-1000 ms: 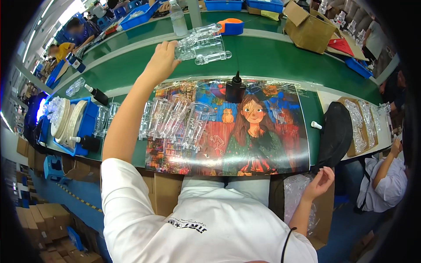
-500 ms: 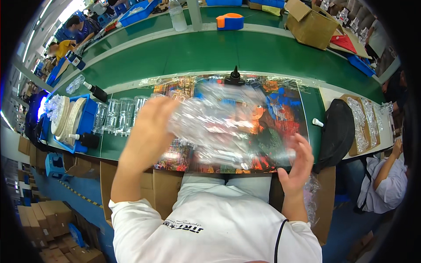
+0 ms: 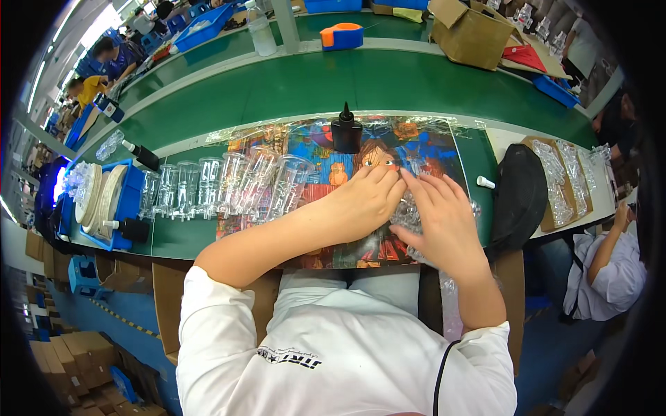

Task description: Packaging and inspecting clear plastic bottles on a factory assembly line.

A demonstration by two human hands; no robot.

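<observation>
My left hand (image 3: 366,204) reaches across the patterned picture mat (image 3: 326,249), palm down, fingers stretched and close together. Beside it, nearly touching its fingertips, my right hand (image 3: 444,218) has its fingers apart and its thumb out to the left. Clear plastic pieces (image 3: 409,216) lie under and between both hands; their shape is mostly hidden. Left of my hands stands a row of clear plastic cup-like vessels (image 3: 209,182), several leaning against each other at the right end. A black squeeze bottle with a pointed tip (image 3: 346,133) stands at the mat's far edge.
At left sits a blue bin (image 3: 128,201) with white reels and dark bottles around it. To the right are a white cap (image 3: 485,182), a black bag (image 3: 522,197) and a cardboard tray (image 3: 555,180) of clear parts. An orange-blue tape dispenser (image 3: 342,36) and an open carton (image 3: 472,31) stand beyond.
My left hand has moved right, from beside the vessels to my right hand. The blurred clear plastic has left the mat's middle; clear vessels now stand on its left side. My right hand moved slightly left.
</observation>
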